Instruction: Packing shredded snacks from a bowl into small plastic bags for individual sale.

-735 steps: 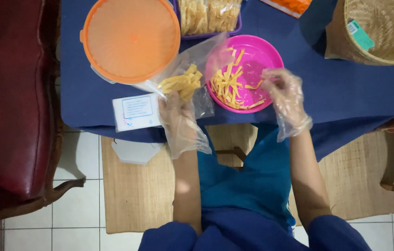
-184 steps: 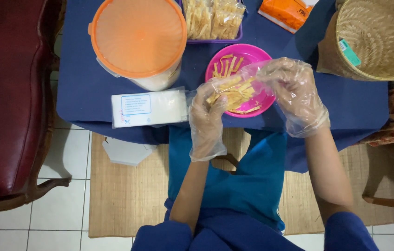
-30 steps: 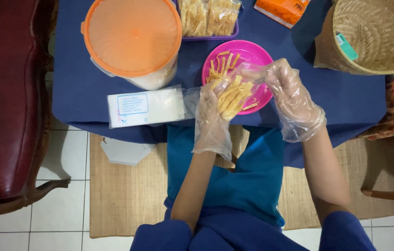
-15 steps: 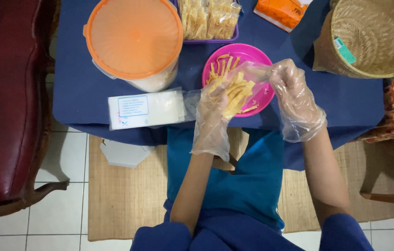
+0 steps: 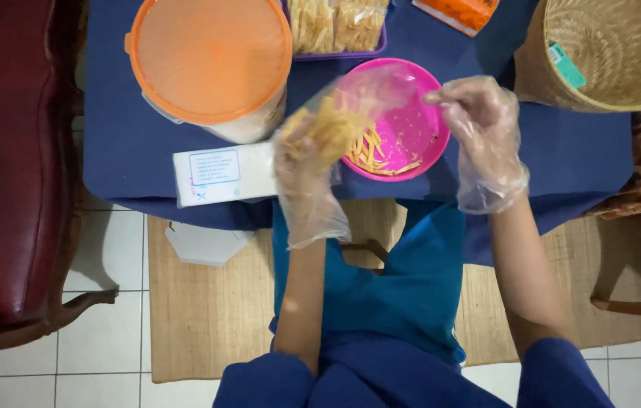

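Nearby, white labelled packet [image 5: 223,173] beside left hand [image 5: 307,177]

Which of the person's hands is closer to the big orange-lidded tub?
The left. The left hand, holding a clear bag of yellow sticks, is just beside the orange-lidded tub; the right hand is beyond the pink bowl.

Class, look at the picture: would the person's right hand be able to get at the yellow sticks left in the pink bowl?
Probably yes. The right hand hovers at the pink bowl rim, and the yellow sticks lie uncovered. The clear bag held in the left hand overhangs only the bowl's left side.
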